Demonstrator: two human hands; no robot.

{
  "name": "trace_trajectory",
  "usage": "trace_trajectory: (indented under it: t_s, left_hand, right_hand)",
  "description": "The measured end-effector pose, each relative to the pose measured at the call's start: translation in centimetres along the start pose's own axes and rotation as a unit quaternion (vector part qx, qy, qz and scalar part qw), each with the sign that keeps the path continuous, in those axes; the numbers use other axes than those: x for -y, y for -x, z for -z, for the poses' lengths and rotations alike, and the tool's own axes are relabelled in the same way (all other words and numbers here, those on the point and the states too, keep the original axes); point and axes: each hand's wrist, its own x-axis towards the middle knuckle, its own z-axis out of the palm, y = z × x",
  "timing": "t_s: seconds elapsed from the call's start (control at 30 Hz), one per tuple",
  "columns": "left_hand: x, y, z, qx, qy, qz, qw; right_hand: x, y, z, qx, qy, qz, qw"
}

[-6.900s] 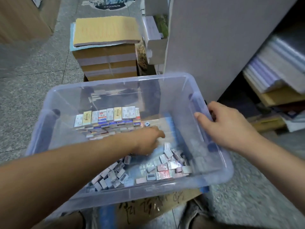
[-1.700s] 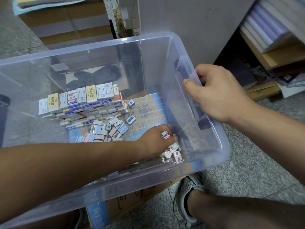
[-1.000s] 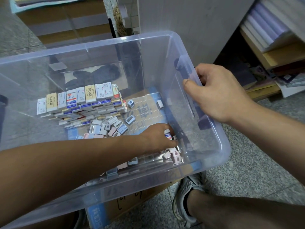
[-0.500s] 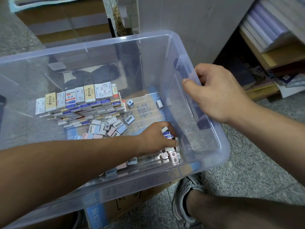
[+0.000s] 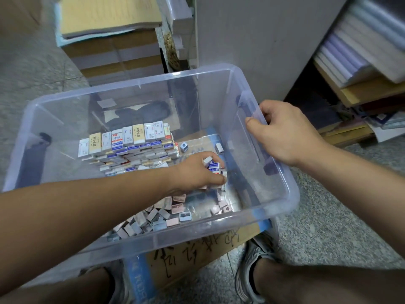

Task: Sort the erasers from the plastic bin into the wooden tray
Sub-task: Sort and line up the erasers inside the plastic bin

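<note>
A clear plastic bin (image 5: 291,194) sits tilted on a cardboard box in front of me. Inside it, boxed erasers (image 5: 127,139) stand stacked in neat rows at the back left. Loose small erasers and sharpeners (image 5: 171,210) lie heaped along the near wall. My left hand (image 5: 197,172) reaches into the bin and grips a handful of small erasers, a white and blue one (image 5: 214,167) showing between the fingers. My right hand (image 5: 285,130) grips the bin's right rim at the handle. No wooden tray is in view.
A cardboard box with handwriting (image 5: 192,253) lies under the bin. Stacked cartons (image 5: 114,51) stand behind it on the stone floor. A grey cabinet side (image 5: 263,40) and shelves of paper stock (image 5: 361,62) are at the right. My shoes (image 5: 254,268) show below.
The view has pulled back and the bin sits lower in frame. My left hand has lifted slightly with erasers gathered in it. The loose pile now lies spread along the near wall.
</note>
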Motion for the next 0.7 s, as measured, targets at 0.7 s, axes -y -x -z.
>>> trace_trajectory:
  t_s: [0.7]
  left_hand:
    - [-2.7,18.8,8.5,-0.197,0.196,-0.096,0.956]
  right_hand:
    - [12.2,7.2,-3.1,0.300,-0.288,0.054,0.908]
